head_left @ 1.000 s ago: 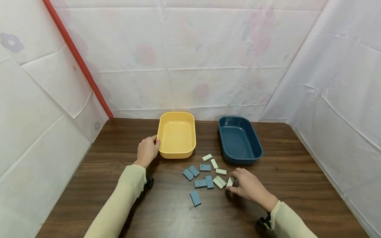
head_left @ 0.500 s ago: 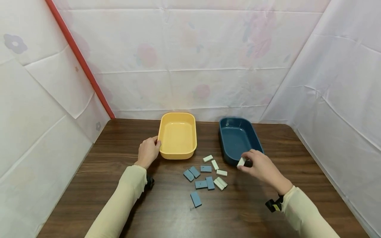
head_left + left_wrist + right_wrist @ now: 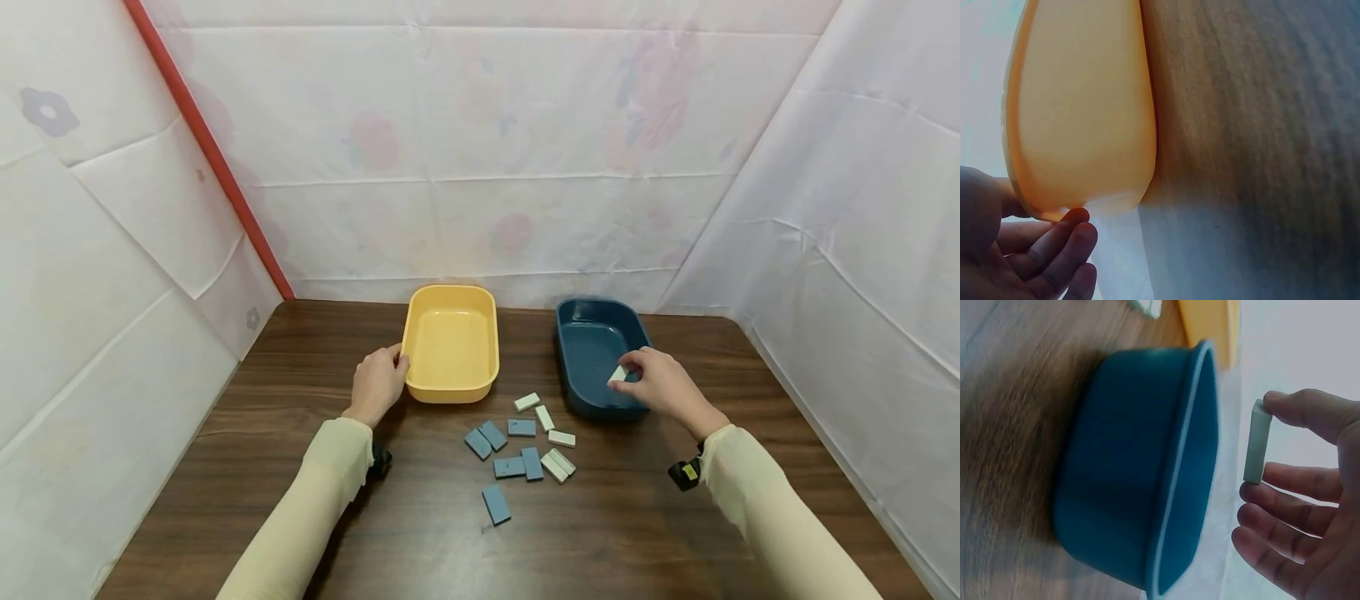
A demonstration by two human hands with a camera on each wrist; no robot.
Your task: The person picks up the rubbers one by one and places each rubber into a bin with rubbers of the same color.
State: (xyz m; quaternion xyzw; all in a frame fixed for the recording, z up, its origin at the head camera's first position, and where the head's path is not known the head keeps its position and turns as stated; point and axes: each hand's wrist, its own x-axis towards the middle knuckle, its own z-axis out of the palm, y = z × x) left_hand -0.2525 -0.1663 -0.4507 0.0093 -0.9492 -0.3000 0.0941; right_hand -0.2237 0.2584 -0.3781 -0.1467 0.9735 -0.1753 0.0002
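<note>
My right hand (image 3: 667,387) pinches a pale rectangular block (image 3: 1258,442) between thumb and fingertips, over the near right part of the dark blue bin (image 3: 596,408). In the right wrist view the block is held above the level of the bin's rim. My left hand (image 3: 377,385) grips the yellow bin (image 3: 450,394) at its near left rim, fingers against the outer wall in the left wrist view. Between and in front of the bins lie several pale blocks (image 3: 562,438) and several grey-blue blocks (image 3: 496,504), flat on the table.
The dark wooden table (image 3: 300,333) is walled by white patterned sheets (image 3: 465,150) at the back and both sides. A red strip (image 3: 217,167) runs down the left rear corner. Both bins stand near the table's back edge.
My right hand has lifted a pale block off the table and carried it up and away to over the blue bin. The left hand keeps its hold on the yellow bin.
</note>
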